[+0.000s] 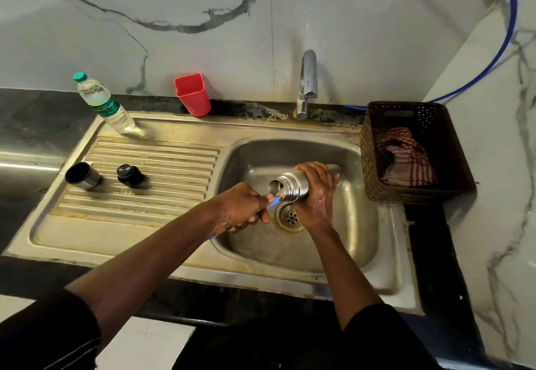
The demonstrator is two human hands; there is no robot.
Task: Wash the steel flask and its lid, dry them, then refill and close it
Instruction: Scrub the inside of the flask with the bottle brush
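The steel flask (290, 188) lies nearly on its side over the sink basin (333, 242), mouth pointing left. My right hand (317, 195) grips its body from above. My left hand (246, 210) holds a blue-handled brush (273, 202) whose end goes into the flask's mouth. On the ribbed drainboard (162, 166) to the left stand the flask's steel cup lid (83, 176) and its black stopper (129, 174), both apart from my hands.
A water bottle (106, 105) with a green cap and a red cup (193, 95) stand at the back of the sink. The tap (307, 82) is above the basin. A brown basket (412, 152) holding a checked cloth (406, 156) sits to the right.
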